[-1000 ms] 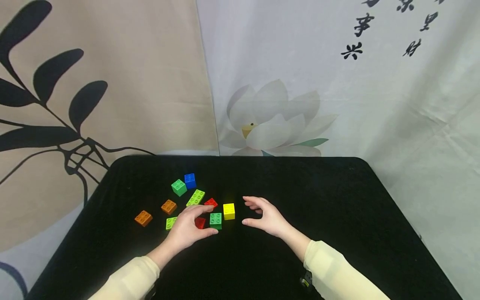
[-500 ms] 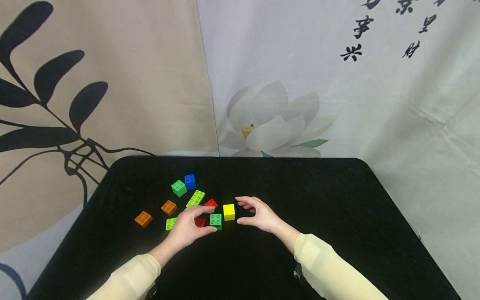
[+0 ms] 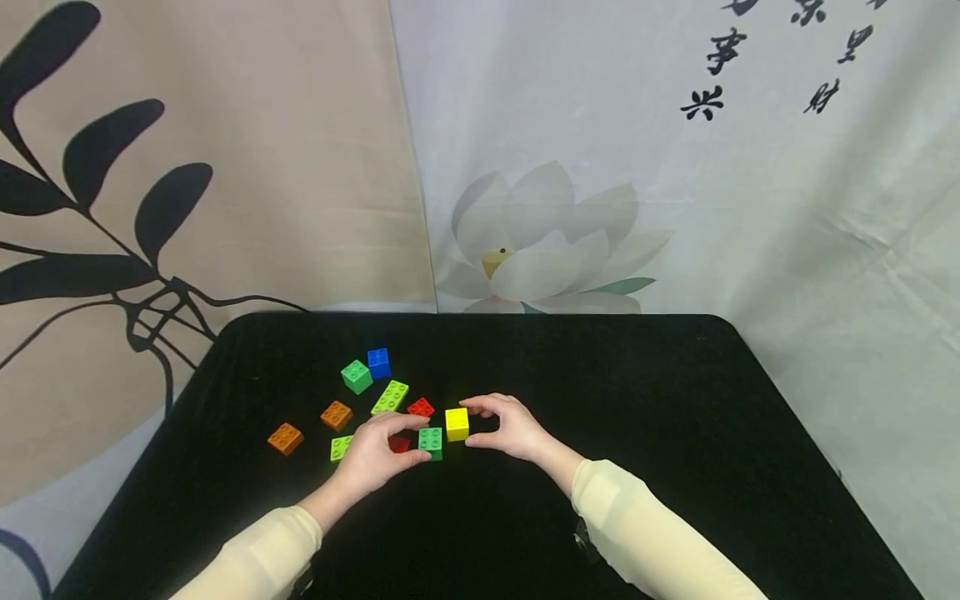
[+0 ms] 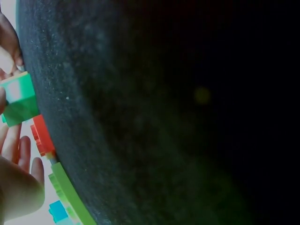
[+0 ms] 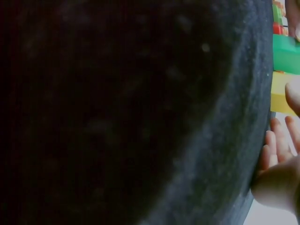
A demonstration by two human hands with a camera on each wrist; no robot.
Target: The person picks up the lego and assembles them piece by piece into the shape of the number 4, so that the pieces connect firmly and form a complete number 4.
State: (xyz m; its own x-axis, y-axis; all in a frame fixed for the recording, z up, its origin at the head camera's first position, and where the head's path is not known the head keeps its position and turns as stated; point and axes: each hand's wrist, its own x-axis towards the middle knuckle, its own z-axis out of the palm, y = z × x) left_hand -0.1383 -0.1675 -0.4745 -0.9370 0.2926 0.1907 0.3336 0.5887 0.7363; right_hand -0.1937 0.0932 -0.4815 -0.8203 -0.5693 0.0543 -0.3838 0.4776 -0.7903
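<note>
In the head view my left hand (image 3: 372, 454) has its thumb at the front and its index finger at the back of a green building block (image 3: 431, 443), pinching it. The left wrist view shows that green block (image 4: 21, 105) between thumb and fingers. Just right of it stands a yellow building block (image 3: 457, 425). My right hand (image 3: 512, 429) reaches in from the right, thumb and index finger spread, fingertips right at the yellow block's right corners. In the right wrist view the thumb overlaps the yellow block (image 5: 279, 93). A red block (image 3: 400, 444) is partly hidden behind my left hand.
Left and behind lie another red block (image 3: 421, 407), a long lime block (image 3: 390, 397), a lime block (image 3: 341, 447) partly covered by the left hand, two orange blocks (image 3: 337, 415), a second green block (image 3: 357, 377) and a blue block (image 3: 378, 363). All are on the black table (image 3: 600, 375).
My right hand has moved left, up to the yellow block. The left thumb has drawn in slightly against the green block. The blocks have stayed in place.
</note>
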